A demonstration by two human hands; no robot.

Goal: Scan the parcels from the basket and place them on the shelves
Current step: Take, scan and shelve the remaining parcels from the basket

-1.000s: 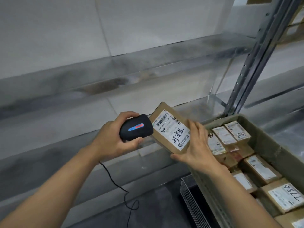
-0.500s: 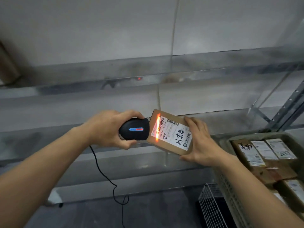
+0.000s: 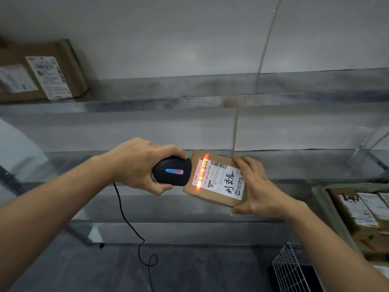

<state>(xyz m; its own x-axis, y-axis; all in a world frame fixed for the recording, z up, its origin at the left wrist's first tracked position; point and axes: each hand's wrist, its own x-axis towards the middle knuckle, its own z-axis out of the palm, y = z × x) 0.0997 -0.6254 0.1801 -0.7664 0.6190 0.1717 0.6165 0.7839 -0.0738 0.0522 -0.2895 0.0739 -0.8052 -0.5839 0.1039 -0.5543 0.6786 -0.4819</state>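
Now left hand (image 3: 134, 165) grips rounded black scanner (image 3: 172, 170); right hand (image 3: 257, 190) clasps flat cardboard parcel (image 3: 219, 179).

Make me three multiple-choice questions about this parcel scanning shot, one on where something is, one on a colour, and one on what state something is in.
1. Where are the parcels already put away?
A. On the upper shelf, far left
B. On the floor under the cable
C. On the wire rack

2. What colour is the light bar across the held parcel's label?
A. Green
B. Orange-red
C. Blue

3. How is the held parcel kept up?
A. It lies flat on the shelf, untouched
B. It sits in the basket
C. The right hand grips its right edge

Answers:
1. A: two brown boxes stand on the upper shelf at far left.
2. B: the scanner in the left hand throws an orange-red bar on the label.
3. C: the right hand wraps the parcel at its right edge.
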